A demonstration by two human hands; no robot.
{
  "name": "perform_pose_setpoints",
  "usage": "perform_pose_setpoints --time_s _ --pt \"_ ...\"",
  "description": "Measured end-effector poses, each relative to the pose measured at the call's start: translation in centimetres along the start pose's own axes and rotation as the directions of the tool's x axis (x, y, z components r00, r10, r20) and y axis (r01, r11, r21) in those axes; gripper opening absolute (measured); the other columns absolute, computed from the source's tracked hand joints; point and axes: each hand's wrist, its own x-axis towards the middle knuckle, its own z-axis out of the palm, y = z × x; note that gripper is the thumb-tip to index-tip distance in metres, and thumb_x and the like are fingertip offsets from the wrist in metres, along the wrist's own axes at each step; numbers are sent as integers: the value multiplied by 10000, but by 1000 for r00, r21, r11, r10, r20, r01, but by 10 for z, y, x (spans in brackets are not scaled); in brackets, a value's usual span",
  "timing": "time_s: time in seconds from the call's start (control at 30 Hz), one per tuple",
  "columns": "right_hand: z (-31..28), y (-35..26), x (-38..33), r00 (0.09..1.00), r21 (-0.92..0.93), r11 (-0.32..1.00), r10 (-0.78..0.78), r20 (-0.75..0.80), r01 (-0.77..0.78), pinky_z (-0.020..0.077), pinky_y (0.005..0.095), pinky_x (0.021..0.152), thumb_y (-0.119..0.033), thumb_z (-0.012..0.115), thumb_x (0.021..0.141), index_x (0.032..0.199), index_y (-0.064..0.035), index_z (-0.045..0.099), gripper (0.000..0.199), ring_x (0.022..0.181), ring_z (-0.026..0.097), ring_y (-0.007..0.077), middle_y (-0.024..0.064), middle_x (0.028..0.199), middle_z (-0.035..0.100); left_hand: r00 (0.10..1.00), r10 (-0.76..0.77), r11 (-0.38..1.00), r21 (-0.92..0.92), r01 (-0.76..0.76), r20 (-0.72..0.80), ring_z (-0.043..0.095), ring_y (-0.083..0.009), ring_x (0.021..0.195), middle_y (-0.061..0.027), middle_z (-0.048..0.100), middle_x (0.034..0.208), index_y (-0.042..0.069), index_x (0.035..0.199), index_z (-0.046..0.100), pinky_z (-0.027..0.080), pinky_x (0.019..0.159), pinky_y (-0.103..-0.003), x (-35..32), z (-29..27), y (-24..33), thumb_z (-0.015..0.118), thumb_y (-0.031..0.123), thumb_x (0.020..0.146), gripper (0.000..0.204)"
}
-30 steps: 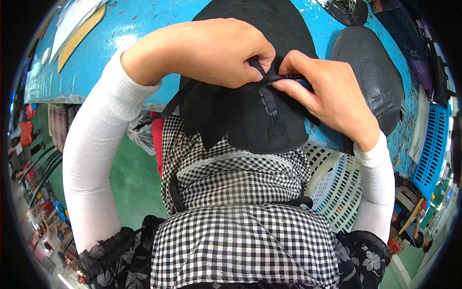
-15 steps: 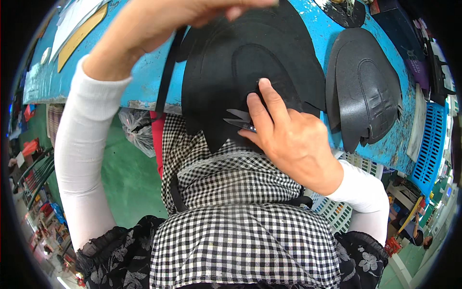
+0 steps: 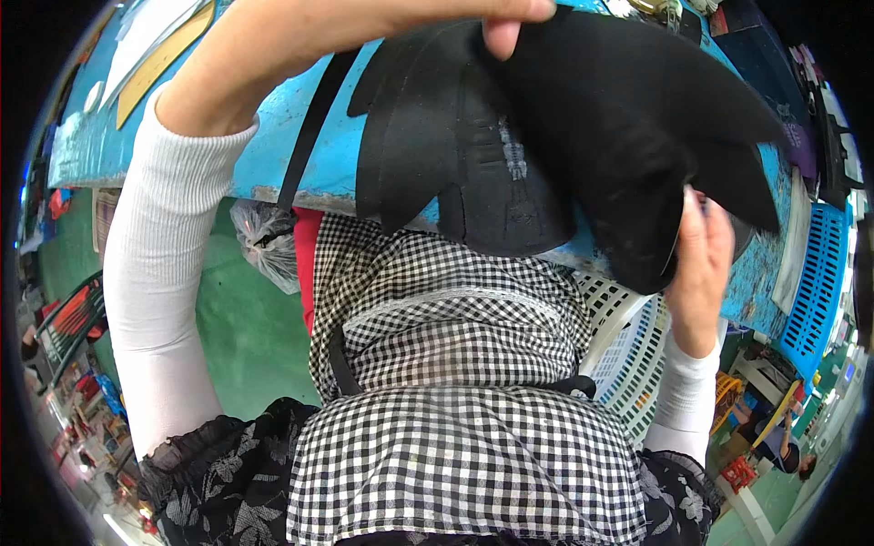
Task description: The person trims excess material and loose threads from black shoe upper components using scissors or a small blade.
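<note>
A black, flat shoe upper (image 3: 637, 109) with pointed ends is lifted and swung over to the right. My left hand (image 3: 410, 16) pinches its top edge, thumb below and fingers above. My right hand (image 3: 703, 264) is closed against the upper's lower right part, fingertips at a notch in its edge. Whether the snips are still in that hand cannot be seen. Beneath lies another black upper (image 3: 519, 214), with an embossed panel and whitish marks, reaching past the table's front edge.
The worn blue table (image 3: 282, 136) carries papers (image 3: 150, 41) and a tan board (image 3: 164, 64) at the far left. A black strap (image 3: 319, 127) hangs over the front edge. A white basket (image 3: 628, 346) stands below; a blue crate (image 3: 815, 291) is at the right.
The top upper has been lifted and carried right, uncovering another one below. My right hand has moved right from its middle, and the snips are no longer visible. My left hand has shifted slightly right.
</note>
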Motion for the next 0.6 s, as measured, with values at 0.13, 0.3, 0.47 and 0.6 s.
perform_pose_setpoints --time_s 0.13,0.3,0.47,0.6 --pt "35 -9 -1 893 -98 989 -58 446 113 308 298 474 -185 585 945 697 2 528 316 512 357 93 21 542 408 988 93 954 -272 -124 -125 574 -29 649 -8 661 733 21 929 650 400 586 -153 -6 -11 1 670 126 893 112" --pt "33 2 9 939 -42 999 12 343 3 318 286 490 -181 621 922 717 -1 572 277 531 372 78 -11 565 457 991 -130 982 -134 131 20 598 -47 698 -17 680 776 20 883 720 478 642 -187 -25 -15 23 728 109 841 99" --pt "-70 22 -15 898 -402 824 -440 -11 399 419 351 1012 -30 561 874 1232 -5 585 360 1132 575 251 138 1184 614 880 -257 930 -144 337 399 622 -80 754 -56 701 872 3 895 727 474 697 -173 -18 -7 10 707 93 837 109" --pt "-136 14 -11 966 332 932 204 -161 -142 442 289 985 -169 530 971 1270 43 526 366 1121 575 212 165 1251 555 859 -154 985 146 93 489 650 -118 702 -44 705 762 24 785 717 496 671 -241 -19 28 1 719 106 759 86"
